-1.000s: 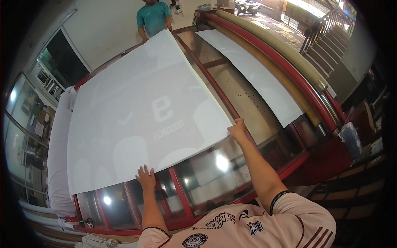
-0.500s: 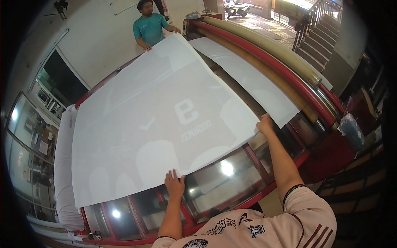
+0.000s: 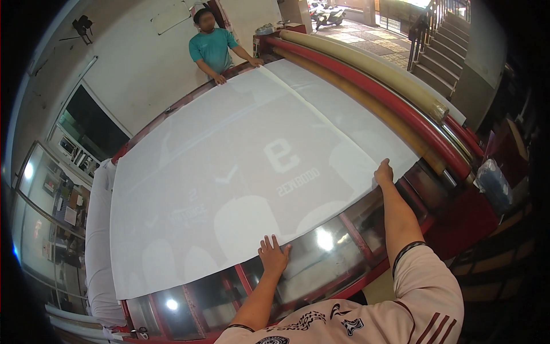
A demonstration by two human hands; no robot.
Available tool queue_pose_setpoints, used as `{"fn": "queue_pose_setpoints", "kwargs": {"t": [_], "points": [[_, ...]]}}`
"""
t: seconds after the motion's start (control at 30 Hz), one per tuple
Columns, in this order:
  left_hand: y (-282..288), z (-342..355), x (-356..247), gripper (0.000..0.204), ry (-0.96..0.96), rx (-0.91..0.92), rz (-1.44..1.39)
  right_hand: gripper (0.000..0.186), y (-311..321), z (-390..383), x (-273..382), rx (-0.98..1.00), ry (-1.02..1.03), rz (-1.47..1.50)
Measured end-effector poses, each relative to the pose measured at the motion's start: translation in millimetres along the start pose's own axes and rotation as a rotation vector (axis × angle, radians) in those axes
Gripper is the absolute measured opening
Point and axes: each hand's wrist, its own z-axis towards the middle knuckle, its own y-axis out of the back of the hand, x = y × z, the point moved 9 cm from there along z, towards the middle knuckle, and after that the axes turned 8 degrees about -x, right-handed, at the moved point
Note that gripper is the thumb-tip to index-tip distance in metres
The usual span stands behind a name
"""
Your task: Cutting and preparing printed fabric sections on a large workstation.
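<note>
The right grip (image 3: 384, 171) pinches the near right corner of the large white printed sheet (image 3: 246, 183), while the left grip (image 3: 274, 257) is not clenched: its fingers are spread on the near edge, to the left of the right grip. The sheet lies in front of both grips, over the red-framed desk (image 3: 243, 279), and its right margin meets a second white sheet (image 3: 366, 129) beyond the right grip. I judge it light and limp, paper or thin cloth, I cannot tell which; it may slide easily and crease when pulled at one point. Corners seem the best hold; opposite the grips, a co-worker's hands (image 3: 220, 79) touch the far edge.
</note>
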Motion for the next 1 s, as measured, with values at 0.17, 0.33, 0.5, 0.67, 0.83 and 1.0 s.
{"fn": "queue_pose_setpoints", "kwargs": {"t": [0.17,0.33,0.5,0.67,0.83,1.0], "points": [[1.0,-4.1,0.5,0.08,-0.008,0.016,-0.005,0.053,-4.7,-8.5,-17.5,-0.012,0.05,0.149],[10.7,-3.9,7.5,0.077,-0.005,-0.02,-0.173,0.063,22.5,-80.8,-42.6,-0.262,0.171,0.179],[34.0,-21.7,50.6,0.073,-0.003,-0.081,-0.098,0.068,19.8,-223.0,-85.1,-0.035,0.418,0.027],[52.1,-64.1,131.9,0.07,0.252,-0.175,0.07,0.073,33.7,-327.4,-115.2,0.071,0.569,-0.2],[46.2,-86.8,150.8,0.067,0.231,-0.22,0.003,0.071,37.8,-338.2,-110.4,0.117,0.561,-0.204],[40.5,-92.2,154.7,0.066,0.285,-0.21,-0.004,0.072,31.3,-342.0,-109.3,0.18,0.576,-0.315]]}}
